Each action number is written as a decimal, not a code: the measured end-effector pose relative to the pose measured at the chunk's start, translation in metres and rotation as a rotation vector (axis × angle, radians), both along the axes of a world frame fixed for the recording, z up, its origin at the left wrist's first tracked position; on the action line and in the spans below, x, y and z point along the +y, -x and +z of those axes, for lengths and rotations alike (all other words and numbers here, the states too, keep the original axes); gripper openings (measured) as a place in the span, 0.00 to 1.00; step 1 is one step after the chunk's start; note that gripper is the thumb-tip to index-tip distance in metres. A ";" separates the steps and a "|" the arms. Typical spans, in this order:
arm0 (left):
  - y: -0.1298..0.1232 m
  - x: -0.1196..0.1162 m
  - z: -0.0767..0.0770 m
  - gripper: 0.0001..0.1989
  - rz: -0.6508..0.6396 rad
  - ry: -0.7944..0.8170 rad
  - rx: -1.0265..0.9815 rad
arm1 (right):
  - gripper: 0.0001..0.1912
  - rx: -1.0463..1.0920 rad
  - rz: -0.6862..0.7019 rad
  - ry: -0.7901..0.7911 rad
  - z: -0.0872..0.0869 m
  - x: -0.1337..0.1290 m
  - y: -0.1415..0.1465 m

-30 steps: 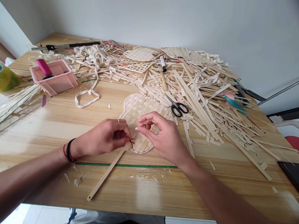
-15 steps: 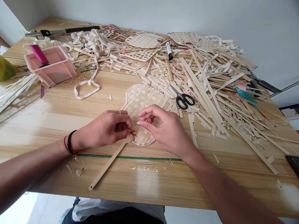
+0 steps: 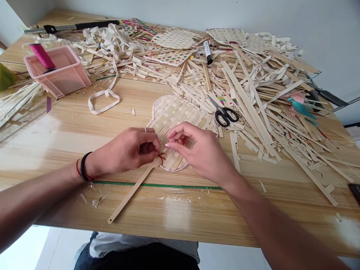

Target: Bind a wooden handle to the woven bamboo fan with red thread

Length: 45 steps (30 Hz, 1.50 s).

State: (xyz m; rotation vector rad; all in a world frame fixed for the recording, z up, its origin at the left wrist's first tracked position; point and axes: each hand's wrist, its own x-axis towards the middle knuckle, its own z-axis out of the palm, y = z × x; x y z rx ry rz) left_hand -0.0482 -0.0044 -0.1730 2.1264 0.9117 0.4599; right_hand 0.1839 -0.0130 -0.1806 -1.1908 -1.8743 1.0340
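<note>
Pinching apparent red thread (image 3: 161, 156) at the woven bamboo fan (image 3: 176, 115), left fingers (image 3: 151, 146) close; right fingers (image 3: 180, 132) hover apart.

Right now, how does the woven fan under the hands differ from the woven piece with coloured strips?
The fan is a plain pale weave, while the coloured piece shows coloured strips. The fan lies under the left hand and right hand, while the coloured piece lies farther away, untouched. Both are flat and woven from strips.
</note>
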 end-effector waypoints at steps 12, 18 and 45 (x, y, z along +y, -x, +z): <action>0.000 -0.001 0.000 0.06 0.004 -0.004 -0.003 | 0.19 0.104 -0.028 0.126 -0.001 0.000 0.002; 0.000 -0.001 0.000 0.05 -0.004 0.003 -0.008 | 0.13 0.106 -0.027 0.067 -0.007 -0.001 0.001; 0.002 0.004 0.007 0.10 0.081 0.287 -0.135 | 0.03 -0.499 -0.560 -0.328 0.002 0.058 -0.083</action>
